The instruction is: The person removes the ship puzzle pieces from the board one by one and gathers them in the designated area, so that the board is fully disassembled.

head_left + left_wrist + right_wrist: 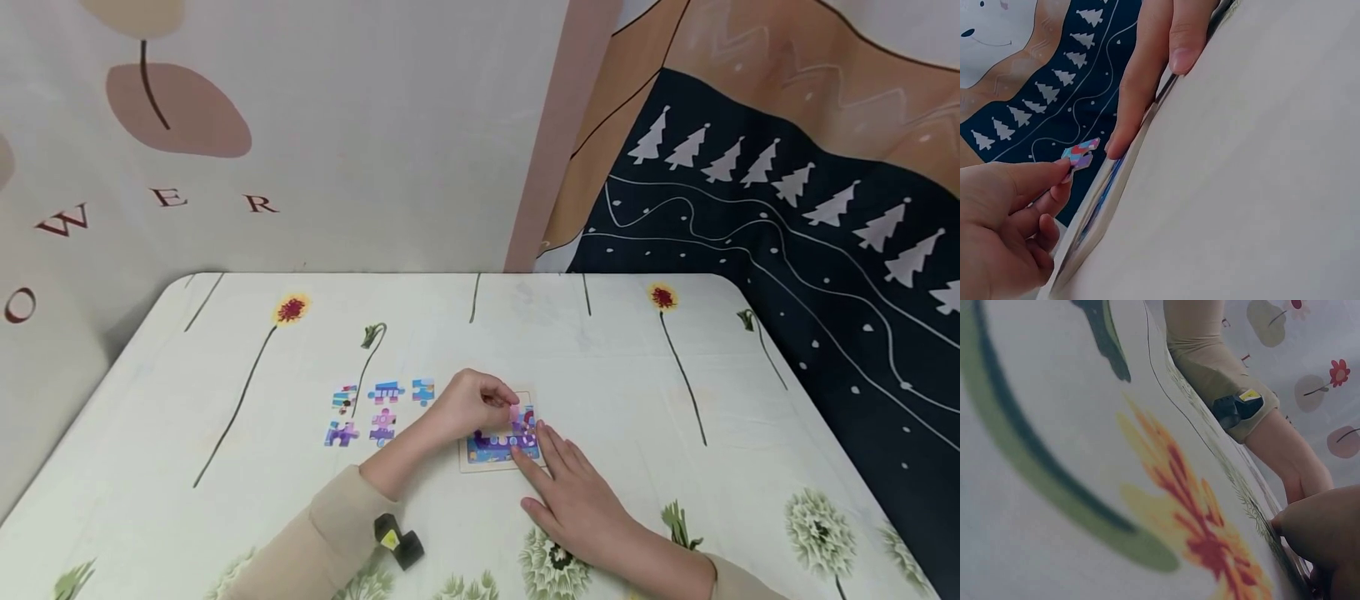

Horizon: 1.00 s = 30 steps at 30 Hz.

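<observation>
My left hand [467,406] pinches a small jigsaw piece [1080,153] between thumb and forefinger. In the left wrist view this colourful piece is held up over the puzzle tray [480,468], clear of its surface. Purple and blue joined pieces [491,451] fill the tray's near part and right side; the left hand hides some of the rest. With fingers extended, my right hand [581,504] rests at the tray's right edge, its fingertips touching the tray and the pieces there. In the right wrist view that hand shows only partly, at the lower right.
Several loose jigsaw pieces [382,427] lie to the left of the tray, spread in two rough rows. A flower-printed white cloth [247,367] covers the table. Behind the table hangs a pale printed curtain [390,150], with a dark tree-patterned one [750,217] at right.
</observation>
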{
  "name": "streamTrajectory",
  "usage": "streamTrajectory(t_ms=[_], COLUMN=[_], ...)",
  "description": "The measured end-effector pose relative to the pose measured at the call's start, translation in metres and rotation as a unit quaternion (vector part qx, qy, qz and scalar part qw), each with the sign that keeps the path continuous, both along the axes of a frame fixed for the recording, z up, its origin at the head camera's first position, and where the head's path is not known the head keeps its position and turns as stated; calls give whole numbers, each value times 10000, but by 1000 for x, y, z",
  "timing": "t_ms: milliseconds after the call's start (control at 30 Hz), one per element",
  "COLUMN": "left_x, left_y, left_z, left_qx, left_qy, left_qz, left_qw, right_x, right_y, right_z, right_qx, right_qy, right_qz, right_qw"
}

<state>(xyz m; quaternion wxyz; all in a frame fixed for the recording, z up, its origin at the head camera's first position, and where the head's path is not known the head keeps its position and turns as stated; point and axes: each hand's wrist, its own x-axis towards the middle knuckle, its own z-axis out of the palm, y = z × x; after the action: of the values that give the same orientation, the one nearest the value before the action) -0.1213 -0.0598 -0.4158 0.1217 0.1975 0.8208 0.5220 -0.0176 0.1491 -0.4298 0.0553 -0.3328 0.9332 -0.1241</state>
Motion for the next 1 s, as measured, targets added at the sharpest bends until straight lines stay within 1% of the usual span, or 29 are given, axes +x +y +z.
streamTrajectory(t_ms=[133,233,333,400,600,800,1000], left_x=[1,2,4,5,13,20,27], left_y=[-4,-9,-14,-19,-38,-59,-80], left_z=[9,15,18,20,28,35,36], left_qx=[-22,-50,-106,-162,-362,-375,-589], left_qy=[1,80,113,72,163,166,265], left_qz=[11,25,60,98,164,261,429], left_qw=[10000,10000,9999,9998,9991,9988,9970], right_x=[0,0,1,1,0,0,-1], right_y=[0,0,0,0,0,0,0], right_z=[0,0,0,0,-1,-1,-1], right_qx=[12,20,39,54,58,57,51], right_qy=[-60,-82,-74,-76,-114,-91,-75], right_qz=[2,-22,-47,-57,-57,-57,-48], right_qw=[10000,10000,10000,9999,9999,9999,9999])
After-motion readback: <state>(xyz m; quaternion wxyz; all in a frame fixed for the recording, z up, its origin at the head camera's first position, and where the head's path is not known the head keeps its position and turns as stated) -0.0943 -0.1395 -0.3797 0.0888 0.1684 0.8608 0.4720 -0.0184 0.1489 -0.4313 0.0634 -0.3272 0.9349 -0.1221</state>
